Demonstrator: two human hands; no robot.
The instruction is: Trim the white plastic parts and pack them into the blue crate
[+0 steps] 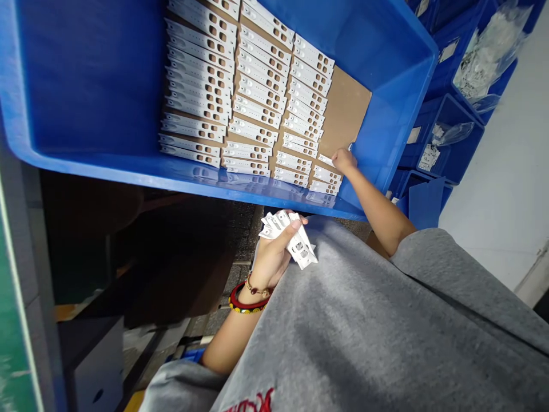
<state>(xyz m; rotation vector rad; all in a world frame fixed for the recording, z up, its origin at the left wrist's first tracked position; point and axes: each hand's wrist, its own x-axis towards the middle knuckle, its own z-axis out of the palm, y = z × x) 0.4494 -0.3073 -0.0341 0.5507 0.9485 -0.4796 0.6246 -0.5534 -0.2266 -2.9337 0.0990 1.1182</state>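
Note:
My left hand [271, 260], with a red bangle and a beaded bracelet at the wrist, is closed around a fanned stack of white slotted strips [298, 246] in front of my grey shirt. Inside the large blue bin [141, 169], my right hand [343, 161] is closed over one white strip [326, 160], mostly hidden by the fingers, low on the cardboard sheet [348, 106]. Rows of similar strips [259, 94], each with square holes near one end, lie overlapping in several columns on that cardboard. Two short strips [325, 181] lie just below my right hand.
Blue stacked crates [461, 126] stand at the right, some with plastic bags [493, 51] and small white parts in them. The bin's near rim runs between my two hands. A grey box [96, 366] is at lower left, beside a green surface [15, 320].

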